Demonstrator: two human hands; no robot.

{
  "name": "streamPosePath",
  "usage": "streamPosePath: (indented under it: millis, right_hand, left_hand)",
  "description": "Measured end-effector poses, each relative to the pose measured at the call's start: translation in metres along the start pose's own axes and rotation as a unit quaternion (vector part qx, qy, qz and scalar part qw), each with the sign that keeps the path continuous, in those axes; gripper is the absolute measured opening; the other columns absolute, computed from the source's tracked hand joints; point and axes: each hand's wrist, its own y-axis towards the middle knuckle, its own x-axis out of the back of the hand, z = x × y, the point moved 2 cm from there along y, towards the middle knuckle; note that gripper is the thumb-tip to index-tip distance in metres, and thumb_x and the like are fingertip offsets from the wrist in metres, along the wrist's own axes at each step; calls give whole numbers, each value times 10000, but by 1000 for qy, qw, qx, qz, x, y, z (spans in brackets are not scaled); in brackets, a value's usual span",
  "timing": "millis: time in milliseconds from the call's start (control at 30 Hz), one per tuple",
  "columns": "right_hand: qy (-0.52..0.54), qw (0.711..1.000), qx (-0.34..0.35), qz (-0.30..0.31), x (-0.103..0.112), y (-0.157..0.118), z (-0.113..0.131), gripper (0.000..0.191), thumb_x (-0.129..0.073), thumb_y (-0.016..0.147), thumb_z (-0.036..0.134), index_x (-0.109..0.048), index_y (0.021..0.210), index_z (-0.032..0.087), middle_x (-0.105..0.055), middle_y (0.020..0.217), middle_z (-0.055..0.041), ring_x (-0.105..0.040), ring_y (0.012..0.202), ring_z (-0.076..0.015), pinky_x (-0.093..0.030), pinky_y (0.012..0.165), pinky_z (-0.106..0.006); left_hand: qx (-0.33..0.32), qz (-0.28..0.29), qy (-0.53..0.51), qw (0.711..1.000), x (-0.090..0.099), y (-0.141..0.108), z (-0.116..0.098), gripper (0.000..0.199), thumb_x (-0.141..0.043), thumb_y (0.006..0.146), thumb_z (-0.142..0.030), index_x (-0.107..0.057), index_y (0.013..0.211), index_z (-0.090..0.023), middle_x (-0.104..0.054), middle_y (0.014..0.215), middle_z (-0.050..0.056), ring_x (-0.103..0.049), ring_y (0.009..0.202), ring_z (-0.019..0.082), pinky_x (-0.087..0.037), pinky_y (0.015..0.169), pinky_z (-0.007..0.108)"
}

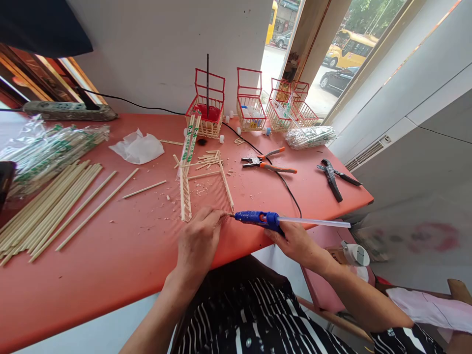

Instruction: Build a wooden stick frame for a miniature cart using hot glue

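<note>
My right hand (295, 241) is wrapped round the handle of a blue hot glue gun (254, 217). A long translucent glue stick (313, 222) sticks out of its back. The gun's nozzle points left, at the fingertips of my left hand (199, 241). Those fingers are pinched together, and the small piece between them is mostly hidden. Just beyond the hands lies a frame of pale wooden sticks (204, 175), with ladder-like sides. Short cut sticks (208, 160) and crumbs of wood are scattered around it.
Long bare sticks (70, 211) and wrapped chopsticks (55, 152) lie on the left. Pliers with orange handles (271, 162) and black pliers (334, 178) rest on the right. Several small stick carts (206, 113) stand at the back. A black cord (283, 182) crosses the red table (92, 290).
</note>
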Motion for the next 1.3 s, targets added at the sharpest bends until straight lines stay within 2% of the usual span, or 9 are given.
streamPosePath:
  millis: [300,933,1133,1300]
  right_hand:
    - [1,1000,-1,-23,-1,-1,-3,199,-543,1004,340,-652,1089,197,-730,1012,-99,-663,883,-243,-485,773,-343]
    - [6,999,19,-31,3,1,0,236,-495,1024,373,-632,1064,185,-714,1000,-103,-657,862,-232,-499,781,-340]
    - [-3,997,53,-50,2,2,-2,233,-491,1033,354,-635,1095,182,-728,1051,-112,-676,910,-243,-505,795,-342]
    - [-15,997,55,-45,3,3,-1,172,-522,1015,322,-628,1064,196,-712,929,-81,-674,872,-242,-504,767,-335]
  left_hand:
    - [5,0,-2,1000,0,0,0,251,-472,998,-229,-721,993,-208,-730,970,51,-694,861,192,-505,727,280]
    - [-4,-8,5,1000,0,0,0,222,-503,999,-214,-724,983,-197,-732,944,38,-698,835,186,-487,692,270]
    - [-9,-8,-4,1000,0,0,0,199,-520,995,-192,-720,987,-185,-734,962,37,-701,854,188,-490,705,266]
    - [-8,-9,-8,1000,-1,0,1,195,-524,996,-193,-719,997,-190,-737,975,37,-702,873,190,-497,720,270]
